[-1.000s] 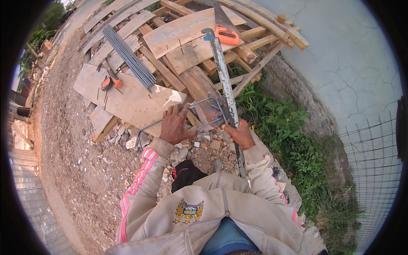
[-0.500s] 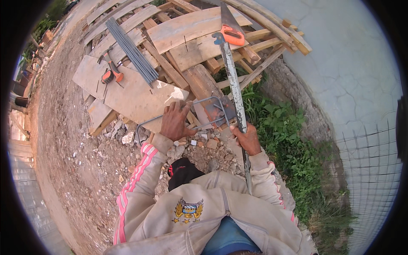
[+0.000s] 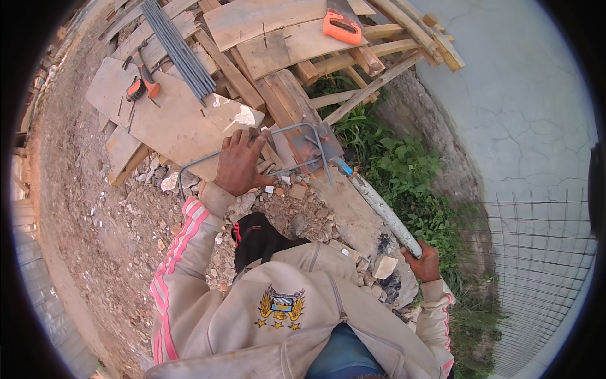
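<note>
Thin grey rebar [image 3: 252, 148] bent into a rectangular loop, lying at centre frame over the edge of a pale plank [image 3: 170, 120]. Left hand [image 3: 240, 164] pressed flat on it, fingers spread. Lower right: right hand [image 3: 426, 259] closed round the end of a long grey pipe [image 3: 379, 205] slanting up to the loop's corner. Upper left: pliers [image 3: 140, 85], straight bar bundle [image 3: 180, 50]. Top: orange-handled saw [image 3: 342, 26].
</note>
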The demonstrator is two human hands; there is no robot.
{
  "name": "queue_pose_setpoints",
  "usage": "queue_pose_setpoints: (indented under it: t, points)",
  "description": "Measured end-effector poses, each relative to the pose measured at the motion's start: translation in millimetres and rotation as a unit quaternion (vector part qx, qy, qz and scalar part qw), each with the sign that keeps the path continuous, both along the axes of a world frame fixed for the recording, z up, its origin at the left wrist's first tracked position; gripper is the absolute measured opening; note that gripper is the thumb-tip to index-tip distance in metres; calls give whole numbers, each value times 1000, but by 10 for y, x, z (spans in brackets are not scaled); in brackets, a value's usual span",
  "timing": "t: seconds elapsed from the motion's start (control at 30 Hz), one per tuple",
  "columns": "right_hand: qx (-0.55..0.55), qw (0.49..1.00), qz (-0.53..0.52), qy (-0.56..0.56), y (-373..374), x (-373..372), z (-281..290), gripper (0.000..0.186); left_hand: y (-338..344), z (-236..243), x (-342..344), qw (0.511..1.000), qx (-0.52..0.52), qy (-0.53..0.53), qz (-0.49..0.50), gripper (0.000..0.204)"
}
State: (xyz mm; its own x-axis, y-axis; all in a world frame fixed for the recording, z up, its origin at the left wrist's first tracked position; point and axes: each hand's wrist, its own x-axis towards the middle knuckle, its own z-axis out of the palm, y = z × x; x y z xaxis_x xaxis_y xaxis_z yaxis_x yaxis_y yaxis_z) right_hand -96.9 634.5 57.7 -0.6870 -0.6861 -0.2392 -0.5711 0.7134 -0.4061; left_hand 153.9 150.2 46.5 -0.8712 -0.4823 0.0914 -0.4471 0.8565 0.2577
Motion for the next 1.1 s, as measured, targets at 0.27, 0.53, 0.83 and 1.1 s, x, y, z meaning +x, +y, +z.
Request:
queue_pose_setpoints:
  t: [0.27, 0.53, 0.83, 1.1]
  points:
    - [36, 995, 84, 31, -209, -522, 99, 37, 18, 59, -8, 1000, 11, 24, 3, 105]
    - [67, 983, 141, 98, -325, -1014, 74, 31, 9, 34, 17, 1000, 18, 18, 4, 111]
    - [50, 979, 170, 97, -555, -1354, 90, 26, 0, 38, -2, 1000, 11, 12, 2, 109]
    - [71, 975, 186, 100, -615, -1525, 40, 27, -4, 24, -3, 1000, 8, 18, 3, 107]
